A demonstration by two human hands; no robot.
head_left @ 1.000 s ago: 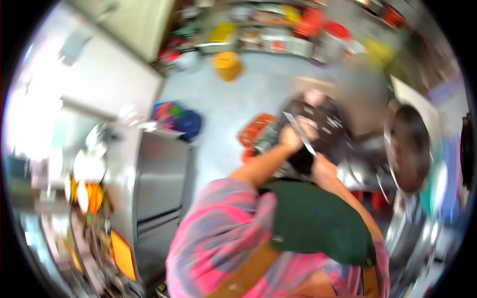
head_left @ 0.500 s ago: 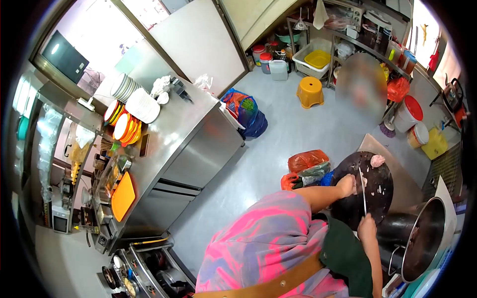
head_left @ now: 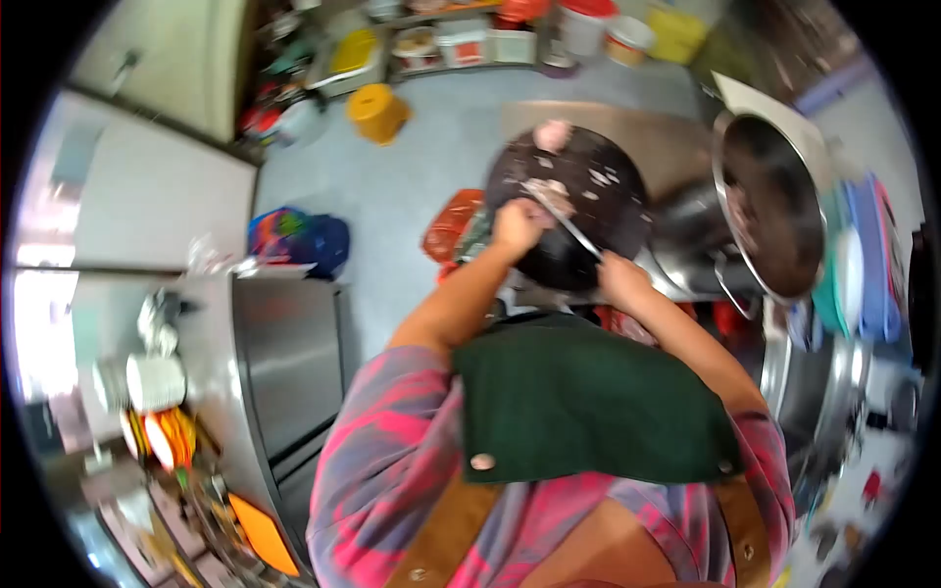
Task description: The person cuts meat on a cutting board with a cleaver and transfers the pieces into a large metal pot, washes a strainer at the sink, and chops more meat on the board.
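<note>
A round dark board (head_left: 598,201) lies in front of me, with bits of pale meat scattered on it. My right hand (head_left: 623,281) is closed round the handle end of a knife (head_left: 570,228), whose blade points up and left over the board. Beside the blade tip, my left hand (head_left: 520,225) has its fingers bent against a small heap of cut meat (head_left: 555,194); what it grips is too blurred to make out. A pink lump of meat (head_left: 552,136) rests at the board's far edge.
Right of the board stands a large metal pot (head_left: 774,206) with a side handle. Red bags (head_left: 453,227) lie left of the board. Farther off are a yellow stool (head_left: 376,113) and a blue bag (head_left: 319,244). A steel counter (head_left: 289,363) is at the left.
My view has swung, so the board now appears nearer the middle. The knife remains in my right hand, and my left hand is still beside the blade over the board.
</note>
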